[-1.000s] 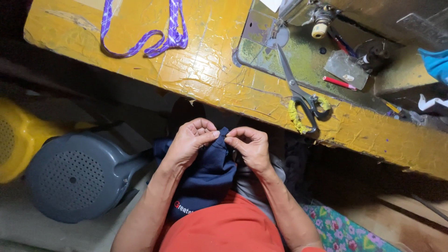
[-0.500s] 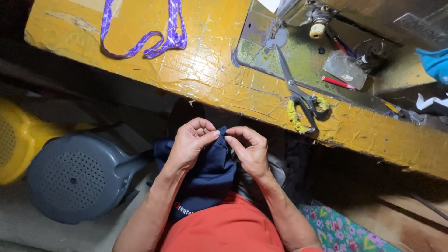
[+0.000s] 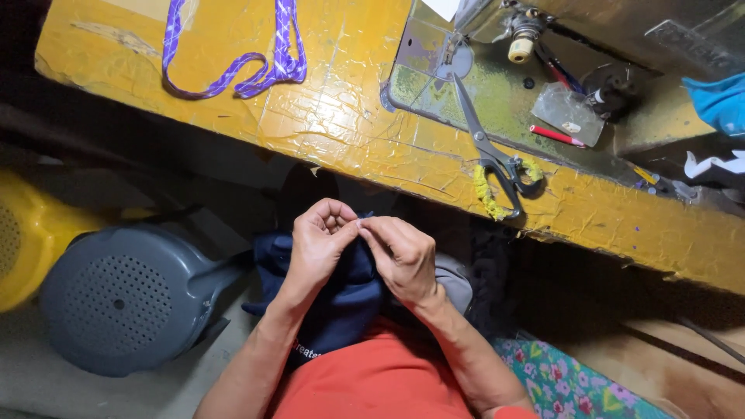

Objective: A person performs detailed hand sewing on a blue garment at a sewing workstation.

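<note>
Two hands meeting over navy fabric in the lap, left hand and right hand both pinching its top edge, scissors on yellow table above.

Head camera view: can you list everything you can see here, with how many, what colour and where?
table: one, yellow, across the top
strap: one, purple, lying on the table at upper left
sewing machine: one, grey metal, upper right on the table
scissors: one pair, metal, yellow-wrapped handles, near the table's front edge
pen: one, red, on the machine bed
stool: one, grey plastic, lower left
stool: one, yellow, far left
cloth: one, dark blue, in the lap
left hand: pinching the cloth
right hand: pinching the cloth
</note>
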